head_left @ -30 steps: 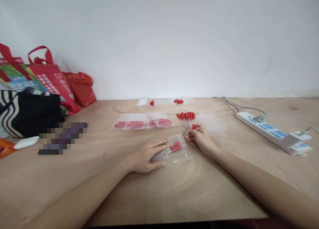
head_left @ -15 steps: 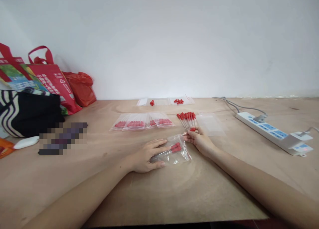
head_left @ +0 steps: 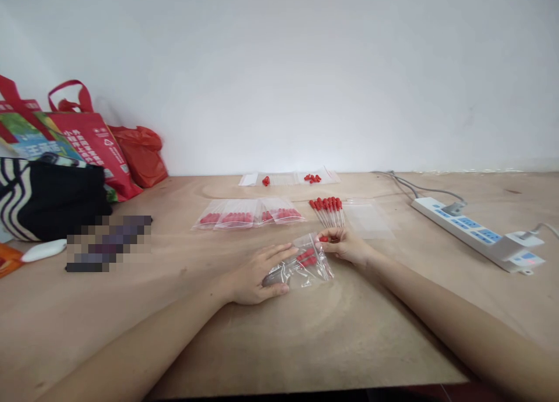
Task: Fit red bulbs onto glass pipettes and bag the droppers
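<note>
A clear zip bag (head_left: pixel 301 277) lies on the table with red-bulbed droppers (head_left: pixel 307 257) inside, their thin stems pointing left. My left hand (head_left: pixel 257 274) rests stretched out over the bag's left end, thumb and fingers apart on either side of it. At the bag's upper right, my right hand (head_left: pixel 347 246) pinches a dropper by its red bulb (head_left: pixel 323 239); its stem reaches into or over the bag, which I cannot tell. Just beyond the right hand, a row of loose droppers (head_left: pixel 326 204) lies fanned out, beside flat clear bags (head_left: pixel 369 218).
Filled bags of droppers (head_left: pixel 238 215) overlap at centre left. Further back lie bags with red bulbs (head_left: pixel 312 179). A white power strip (head_left: pixel 476 230) with cables stands at right. Shopping bags (head_left: pixel 98 140), a black striped cloth item (head_left: pixel 56 198) and a blurred dark object (head_left: pixel 109 244) occupy the left.
My right hand has moved left and slightly down, bringing the dropper's stem further left, with its red bulb now at the bag's edge. My left hand has hardly moved.
</note>
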The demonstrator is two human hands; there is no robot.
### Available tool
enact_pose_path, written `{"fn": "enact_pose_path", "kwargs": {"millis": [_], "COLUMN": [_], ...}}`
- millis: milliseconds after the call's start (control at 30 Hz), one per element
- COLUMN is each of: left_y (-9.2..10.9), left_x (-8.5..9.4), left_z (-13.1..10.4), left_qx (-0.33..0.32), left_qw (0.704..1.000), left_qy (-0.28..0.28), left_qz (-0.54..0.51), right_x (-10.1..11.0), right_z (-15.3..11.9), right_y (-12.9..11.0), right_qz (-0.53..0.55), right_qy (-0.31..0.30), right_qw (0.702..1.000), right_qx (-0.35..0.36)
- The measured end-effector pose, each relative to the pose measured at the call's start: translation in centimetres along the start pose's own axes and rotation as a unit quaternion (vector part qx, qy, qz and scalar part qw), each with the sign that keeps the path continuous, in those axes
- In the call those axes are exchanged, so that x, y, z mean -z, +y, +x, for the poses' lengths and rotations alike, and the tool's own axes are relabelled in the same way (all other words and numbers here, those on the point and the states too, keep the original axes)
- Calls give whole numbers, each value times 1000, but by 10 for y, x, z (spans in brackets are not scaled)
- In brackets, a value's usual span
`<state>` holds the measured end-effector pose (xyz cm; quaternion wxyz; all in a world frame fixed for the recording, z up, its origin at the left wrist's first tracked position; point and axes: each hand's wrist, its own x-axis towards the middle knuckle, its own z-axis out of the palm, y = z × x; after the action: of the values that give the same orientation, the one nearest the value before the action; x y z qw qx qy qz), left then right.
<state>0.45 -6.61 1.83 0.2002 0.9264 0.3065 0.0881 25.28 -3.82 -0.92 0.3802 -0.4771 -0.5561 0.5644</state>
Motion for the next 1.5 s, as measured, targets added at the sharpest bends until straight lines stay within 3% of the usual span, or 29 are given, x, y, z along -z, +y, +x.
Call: {"fn": "enact_pose_path", "kwargs": {"millis": [167, 300, 400, 600, 667, 1100, 1267, 1500], "left_y": [0, 0, 0, -3, -3, -5, -5, -3], "left_x": [-1, 0, 0, -1, -1, -2, -2, -1], "left_z": [0, 1, 1, 0, 0, 0, 0, 0], "left_qx": [-9, 4, 3, 20, 18, 26, 25, 18], "left_qw": [1000, 1000, 1000, 1000, 1000, 999, 999, 1000], "left_qy": [14, 3, 2, -16, -17, -27, -25, -13], "left_qz": [-3, 3, 1, 0, 2, 17, 18, -1], "right_x": [-1, 6, 16, 43, 50, 71, 65, 32], "right_z": [2, 0, 0, 4, 4, 6, 5, 3], "right_y": [-3, -9, -10, -11, -12, -12, -12, -9], "right_qz": [-83, -88, -75, 32, 42, -8, -23, 3], "right_qy": [-69, -106, -65, 140, 175, 207, 184, 137], "right_qw": [994, 991, 994, 990, 984, 978, 982, 989], "right_qx": [27, -7, -39, -14, -2, -10, -25, -53]}}
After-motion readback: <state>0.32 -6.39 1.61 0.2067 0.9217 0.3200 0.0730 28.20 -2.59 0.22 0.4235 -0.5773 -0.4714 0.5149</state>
